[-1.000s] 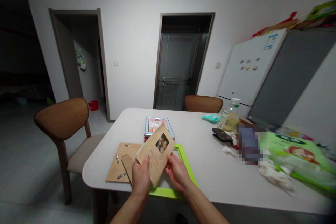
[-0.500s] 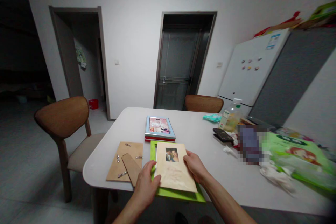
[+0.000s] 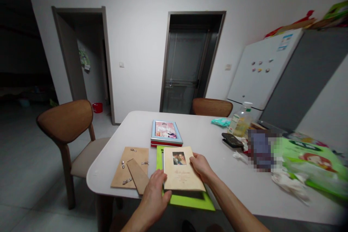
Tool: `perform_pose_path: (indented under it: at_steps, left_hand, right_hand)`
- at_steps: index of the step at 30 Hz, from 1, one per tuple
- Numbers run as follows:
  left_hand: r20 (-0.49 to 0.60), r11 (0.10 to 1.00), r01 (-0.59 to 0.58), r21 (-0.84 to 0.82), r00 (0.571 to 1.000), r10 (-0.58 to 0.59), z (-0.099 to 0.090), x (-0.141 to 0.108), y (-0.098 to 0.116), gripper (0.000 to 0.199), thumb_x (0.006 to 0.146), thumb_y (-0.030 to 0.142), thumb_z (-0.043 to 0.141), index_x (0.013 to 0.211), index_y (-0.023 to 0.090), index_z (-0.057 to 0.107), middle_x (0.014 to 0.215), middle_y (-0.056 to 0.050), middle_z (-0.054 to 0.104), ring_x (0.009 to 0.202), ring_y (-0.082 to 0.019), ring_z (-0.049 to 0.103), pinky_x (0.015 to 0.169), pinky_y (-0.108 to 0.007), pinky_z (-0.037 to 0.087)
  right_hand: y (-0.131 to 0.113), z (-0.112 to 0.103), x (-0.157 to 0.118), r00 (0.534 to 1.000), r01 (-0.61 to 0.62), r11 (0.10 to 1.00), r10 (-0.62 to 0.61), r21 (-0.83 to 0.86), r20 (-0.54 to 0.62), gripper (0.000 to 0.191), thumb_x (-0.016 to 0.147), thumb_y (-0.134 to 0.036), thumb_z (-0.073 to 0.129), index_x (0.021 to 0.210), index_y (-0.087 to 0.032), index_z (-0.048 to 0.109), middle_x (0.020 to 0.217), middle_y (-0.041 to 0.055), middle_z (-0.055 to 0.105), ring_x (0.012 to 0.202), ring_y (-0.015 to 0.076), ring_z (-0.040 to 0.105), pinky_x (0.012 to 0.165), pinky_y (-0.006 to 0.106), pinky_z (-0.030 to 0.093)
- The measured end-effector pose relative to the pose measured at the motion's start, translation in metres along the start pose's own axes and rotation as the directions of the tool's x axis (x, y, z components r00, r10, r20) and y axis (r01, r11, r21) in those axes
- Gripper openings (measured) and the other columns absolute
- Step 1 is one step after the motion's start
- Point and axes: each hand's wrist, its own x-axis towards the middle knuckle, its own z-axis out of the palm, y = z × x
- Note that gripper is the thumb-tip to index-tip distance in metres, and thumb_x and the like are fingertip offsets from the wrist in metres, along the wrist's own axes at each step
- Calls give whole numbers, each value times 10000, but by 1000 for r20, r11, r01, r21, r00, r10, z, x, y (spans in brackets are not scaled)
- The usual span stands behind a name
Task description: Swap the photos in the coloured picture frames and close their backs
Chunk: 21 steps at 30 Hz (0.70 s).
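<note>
Lower centre of view: right hand (image 3: 202,166) gripping card (image 3: 181,179) by right edge, likely sparing printed face. Left hand (image 3: 156,190) resting open at left edge. Card lying over green frame (image 3: 190,203). Backboard (image 3: 140,153) resting on desk (image 3: 203,143), lower left, clips facing up.

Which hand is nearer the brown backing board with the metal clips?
Left. The left hand is just right of the backing board, by the green frame; the right hand is farther right, holding the right edge of the cream card.
</note>
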Motion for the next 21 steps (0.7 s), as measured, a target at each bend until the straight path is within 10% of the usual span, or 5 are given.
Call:
perform_pose_path:
  at_steps: [10,21]
  left_hand:
    - [69,998,-5,55,998,1,-5,-2,4,466,673,197,500,1121,71,470,1249,-143,428,1196,-234,316,1006,-386,261]
    - [164,969,-1,247,986,-41,-9,2,21,380,737,271,434,1068,107,520,1227,-103,458,1204,-232,288,1006,-339,232]
  right_hand:
    - [0,5,-2,993,81,929,-108,-360,-55,420,656,-145,356,1012,-107,577,764,74,669,654,158,608,541,202,428]
    - [0,0,-3,983,27,629,-156,-777,-92,310,678,-300,424,841,-124,621,886,146,627,783,217,579,614,262,393]
